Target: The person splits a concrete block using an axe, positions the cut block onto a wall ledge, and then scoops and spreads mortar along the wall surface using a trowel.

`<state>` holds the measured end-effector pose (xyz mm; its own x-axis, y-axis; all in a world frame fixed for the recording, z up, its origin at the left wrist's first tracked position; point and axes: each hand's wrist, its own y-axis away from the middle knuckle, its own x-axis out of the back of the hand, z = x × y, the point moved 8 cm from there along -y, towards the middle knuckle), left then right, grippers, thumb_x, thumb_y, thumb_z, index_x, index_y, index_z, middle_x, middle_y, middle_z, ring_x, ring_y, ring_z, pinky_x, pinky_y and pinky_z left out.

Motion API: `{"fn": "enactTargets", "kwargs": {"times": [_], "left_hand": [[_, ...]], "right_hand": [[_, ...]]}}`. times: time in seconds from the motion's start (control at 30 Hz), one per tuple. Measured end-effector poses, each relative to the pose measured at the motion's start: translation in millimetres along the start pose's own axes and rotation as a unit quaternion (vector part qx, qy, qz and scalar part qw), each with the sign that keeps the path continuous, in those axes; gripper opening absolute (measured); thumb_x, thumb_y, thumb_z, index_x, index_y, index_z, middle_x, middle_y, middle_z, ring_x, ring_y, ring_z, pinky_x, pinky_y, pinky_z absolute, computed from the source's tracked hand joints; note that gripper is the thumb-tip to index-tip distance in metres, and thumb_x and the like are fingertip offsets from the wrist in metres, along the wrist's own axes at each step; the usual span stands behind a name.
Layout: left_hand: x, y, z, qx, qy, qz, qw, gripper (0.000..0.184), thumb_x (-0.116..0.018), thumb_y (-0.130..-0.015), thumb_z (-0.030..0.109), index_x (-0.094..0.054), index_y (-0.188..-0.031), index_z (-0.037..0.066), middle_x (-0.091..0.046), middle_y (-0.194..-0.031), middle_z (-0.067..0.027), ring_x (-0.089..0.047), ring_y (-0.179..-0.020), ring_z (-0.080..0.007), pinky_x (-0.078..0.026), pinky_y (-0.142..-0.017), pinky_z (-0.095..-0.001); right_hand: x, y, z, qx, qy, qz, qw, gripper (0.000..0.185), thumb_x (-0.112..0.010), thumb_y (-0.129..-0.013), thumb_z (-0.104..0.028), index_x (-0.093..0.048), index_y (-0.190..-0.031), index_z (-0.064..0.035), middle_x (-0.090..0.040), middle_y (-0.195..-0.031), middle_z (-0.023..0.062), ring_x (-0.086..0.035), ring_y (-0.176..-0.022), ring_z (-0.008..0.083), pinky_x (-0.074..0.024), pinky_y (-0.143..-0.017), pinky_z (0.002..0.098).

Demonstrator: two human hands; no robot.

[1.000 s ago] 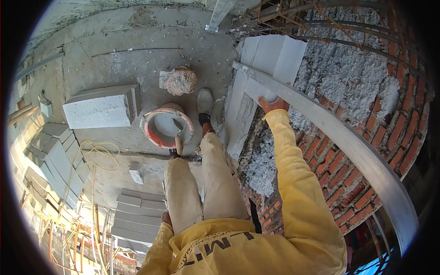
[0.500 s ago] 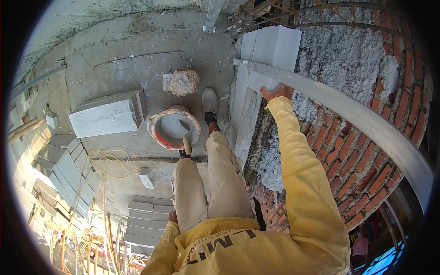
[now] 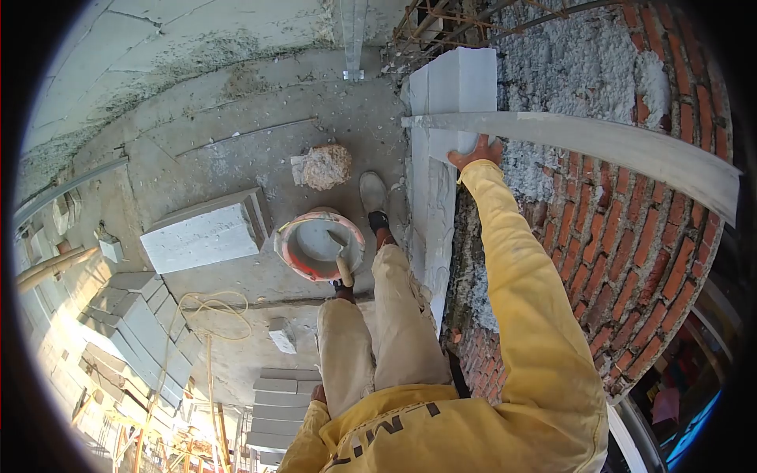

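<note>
Standing in a yellow shirt (image 3: 473,433) and pale, worn trousers (image 3: 406,323), with the left hand (image 3: 318,393) down beside the thigh, mostly hidden; cannot tell how far open, or whether holding anything. Out along a stretched arm, the right hand (image 3: 478,151), thumb parted from fingers, against white blocks (image 3: 459,83) at the foot of the wall; cannot tell whether gripping or merely touching the long metal bar (image 3: 591,132) right by the fingertips. Resting by one end across those blocks, then running out rightward past a brick wall (image 3: 654,244), red and rough, partly coated with lumpy grey mortar (image 3: 576,71).

Ahead on dusty grey concrete floor (image 3: 371,134), strewn with crumbs, a shoe (image 3: 373,191) between the blocks and a round bucket (image 3: 303,270). Inside, smooth grey mix, with a trowel (image 3: 344,270) tilted over the rim, handle outward. Near the bucket, a long pale block (image 3: 206,236) on one side and a crusty lump (image 3: 327,167) beyond. Off to the left, stacked blocks (image 3: 134,323) in strong sunlight. Farther off, a thin rod (image 3: 248,135) flat on the floor, then a stained grey wall (image 3: 221,47) and an upright metal post (image 3: 352,39)
</note>
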<state>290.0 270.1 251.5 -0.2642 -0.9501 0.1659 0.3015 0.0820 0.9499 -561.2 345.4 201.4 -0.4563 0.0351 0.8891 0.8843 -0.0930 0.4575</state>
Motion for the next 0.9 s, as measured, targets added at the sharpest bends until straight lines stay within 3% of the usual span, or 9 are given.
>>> {"fn": "enactTargets", "kwargs": {"times": [0.07, 0.17, 0.27, 0.4, 0.7, 0.9], "left_hand": [[-6.6, -4.3, -15.2, 0.013, 0.039, 0.004, 0.999, 0.026, -0.059, -0.086, 0.030, -0.066, -0.103, 0.012, -0.066, -0.105, -0.0161, -0.058, -0.102, -0.0390, -0.047, -0.087, -0.0497], [15.4, 6.1, 19.0, -0.086, -0.006, 0.083, 0.993, 0.024, -0.058, -0.086, 0.026, -0.068, -0.095, 0.006, -0.066, -0.090, -0.0227, -0.060, -0.088, -0.0439, -0.048, -0.075, -0.0504], [7.7, 0.1, 1.5, -0.073, 0.019, 0.079, 0.994, 0.026, -0.058, -0.085, 0.027, -0.068, -0.097, 0.006, -0.067, -0.092, -0.0229, -0.061, -0.090, -0.0440, -0.048, -0.075, -0.0512], [3.2, -5.4, -5.6, 0.030, -0.009, -0.044, 0.999, 0.025, -0.057, -0.088, 0.030, -0.065, -0.105, 0.014, -0.066, -0.104, -0.0185, -0.058, -0.102, -0.0410, -0.047, -0.088, -0.0512], [13.4, -13.7, -15.2, -0.004, -0.014, -0.007, 1.000, 0.025, -0.057, -0.088, 0.030, -0.065, -0.106, 0.015, -0.066, -0.105, -0.0194, -0.059, -0.101, -0.0412, -0.048, -0.086, -0.0513], [7.8, -11.8, -25.3, -0.019, -0.016, 0.041, 0.999, 0.025, -0.058, -0.088, 0.032, -0.066, -0.103, 0.014, -0.066, -0.101, -0.0199, -0.060, -0.097, -0.0416, -0.049, -0.084, -0.0518]], "right_hand": [[-3.1, -2.5, 3.8, 0.011, -0.008, 0.001, 1.000, 0.107, -0.080, -0.062, -0.045, -0.024, -0.151, -0.0252, -0.018, -0.150, 0.0252, -0.031, -0.135, 0.0455, -0.0378, -0.107, 0.0502], [-5.0, -3.3, 5.5, 0.029, -0.012, 0.002, 0.999, 0.108, -0.080, -0.061, -0.044, -0.023, -0.151, -0.0249, -0.018, -0.150, 0.0257, -0.031, -0.135, 0.0453, -0.0375, -0.108, 0.0495], [-3.8, -4.7, 6.1, 0.040, -0.004, 0.001, 0.999, 0.109, -0.080, -0.061, -0.044, -0.022, -0.152, -0.0242, -0.018, -0.150, 0.0264, -0.032, -0.135, 0.0450, -0.0377, -0.108, 0.0482], [-1.1, -2.0, 4.7, 0.042, 0.013, -0.004, 0.999, 0.110, -0.080, -0.062, -0.046, -0.021, -0.152, -0.0237, -0.020, -0.150, 0.0267, -0.034, -0.134, 0.0445, -0.0381, -0.108, 0.0468], [-1.6, -1.3, 4.3, 0.027, 0.047, -0.012, 0.998, 0.106, -0.080, -0.063, -0.046, -0.024, -0.151, -0.0244, -0.022, -0.150, 0.0243, -0.036, -0.133, 0.0438, -0.0405, -0.106, 0.0473], [0.4, -0.4, 4.8, 0.050, 0.011, -0.001, 0.999, 0.106, -0.080, -0.064, -0.049, -0.026, -0.151, -0.0187, -0.022, -0.151, 0.0243, -0.032, -0.137, 0.0448, -0.0359, -0.110, 0.0471]]}}
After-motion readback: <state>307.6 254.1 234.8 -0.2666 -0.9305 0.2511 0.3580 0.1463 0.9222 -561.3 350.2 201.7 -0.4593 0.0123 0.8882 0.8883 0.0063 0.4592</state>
